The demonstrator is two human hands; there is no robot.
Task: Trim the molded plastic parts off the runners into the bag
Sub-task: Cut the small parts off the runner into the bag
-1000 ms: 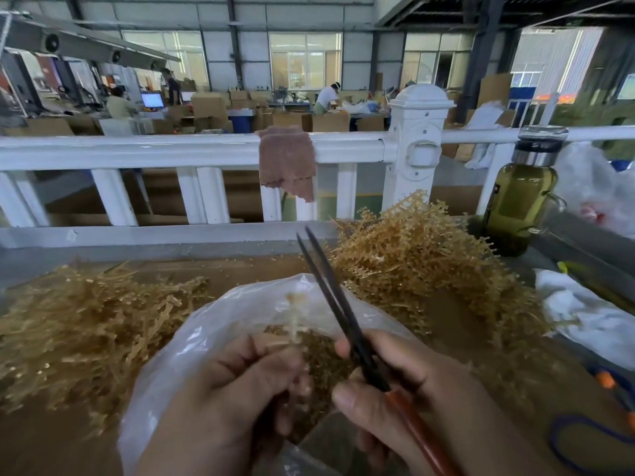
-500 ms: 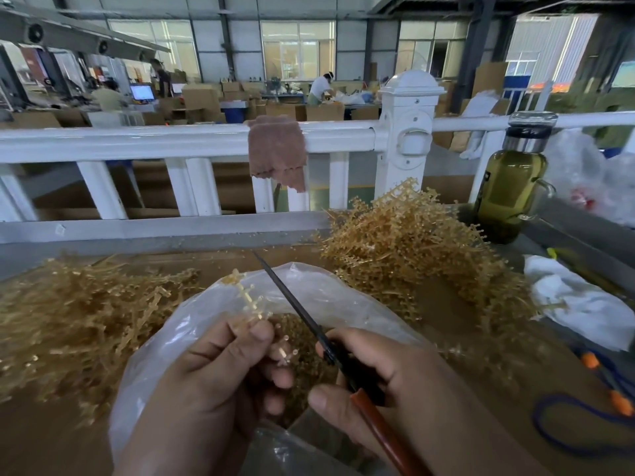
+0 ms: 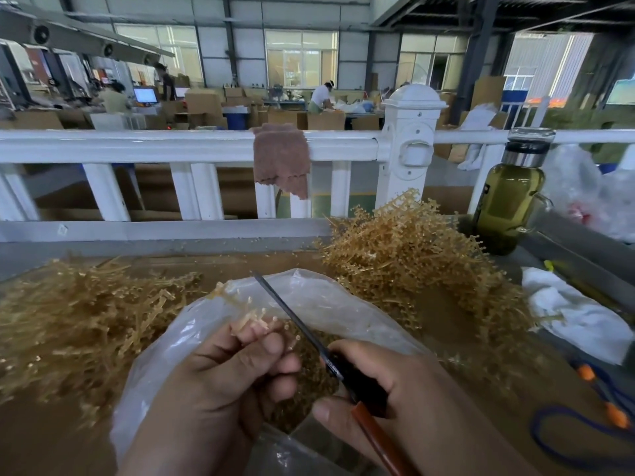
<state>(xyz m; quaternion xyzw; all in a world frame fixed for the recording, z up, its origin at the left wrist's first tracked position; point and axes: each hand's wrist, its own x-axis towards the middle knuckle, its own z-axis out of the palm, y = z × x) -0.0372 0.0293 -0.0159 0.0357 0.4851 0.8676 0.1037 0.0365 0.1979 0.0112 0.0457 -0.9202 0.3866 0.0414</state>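
While the left hand pinches a runner over the bag, the right hand grips closed scissors just beside it.

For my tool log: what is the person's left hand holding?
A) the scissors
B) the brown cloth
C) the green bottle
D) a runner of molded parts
D: the left hand pinches a runner over the bag, while the right hand grips the scissors.
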